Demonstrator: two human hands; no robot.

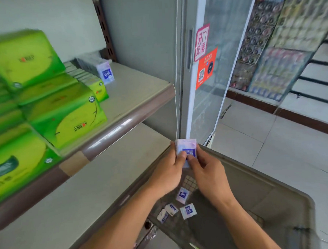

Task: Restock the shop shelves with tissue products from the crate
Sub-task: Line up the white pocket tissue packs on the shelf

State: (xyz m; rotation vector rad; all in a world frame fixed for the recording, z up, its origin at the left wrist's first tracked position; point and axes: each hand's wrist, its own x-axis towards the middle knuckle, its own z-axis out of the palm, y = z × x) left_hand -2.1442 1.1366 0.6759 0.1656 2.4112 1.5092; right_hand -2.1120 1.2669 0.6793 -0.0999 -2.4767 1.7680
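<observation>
Both hands hold a small stack of tissue packs [186,151] above the far rim of the grey crate [255,178]: the left hand [169,169] and right hand [206,169] pinch it from each side. Four loose packs [188,210] lie on the crate's bottom. Left of the crate, an upper shelf [139,99] carries green tissue boxes [65,113] and a row of small packs [100,69].

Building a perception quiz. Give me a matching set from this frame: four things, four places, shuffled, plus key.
Things:
1. held tissue packs
2. loose small packs
3. green tissue boxes
4. orange QR sticker

Places:
A. upper shelf
B. glass door
C. crate bottom
D. between left hand and right hand

Pairs: 1-D, 2-C, 3-A, 4-B
</observation>
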